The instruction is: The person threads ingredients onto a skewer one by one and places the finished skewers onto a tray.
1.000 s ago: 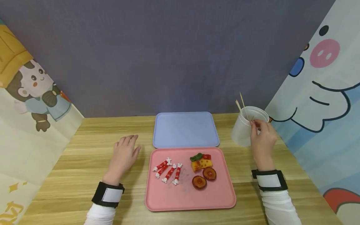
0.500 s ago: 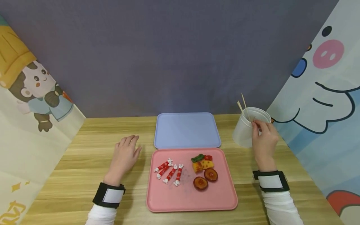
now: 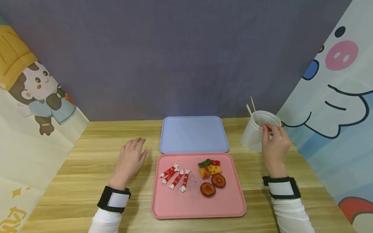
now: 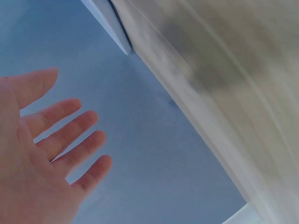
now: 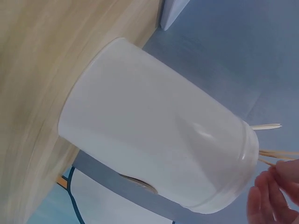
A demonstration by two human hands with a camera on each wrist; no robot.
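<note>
A tall white cup (image 3: 251, 137) stands at the back right, with thin wooden skewers (image 3: 254, 110) poking up over its rim. At that rim my right hand (image 3: 275, 145) pinches a skewer between thumb and fingers; in the right wrist view its thin stick (image 5: 266, 162) meets the fingertips. The lower part of the stick is hidden in the cup. My left hand (image 3: 130, 158) is held over the table, left of the pink tray (image 3: 192, 207), holding nothing. In the left wrist view its fingers (image 4: 77, 154) are spread and relaxed.
On the pink tray lie several red-and-white stick pieces (image 3: 176, 178), two brown round mushroom-like pieces (image 3: 207, 189) and a cluster of green, red and yellow food pieces (image 3: 214, 169). Behind it is a pale blue tray (image 3: 193, 134). A grey panel (image 3: 186, 58) closes the back.
The head view has shifted slightly. My right hand stays at the cup's rim, moving only a little. My left hand hardly moves, and the trays and food pieces stay in place.
</note>
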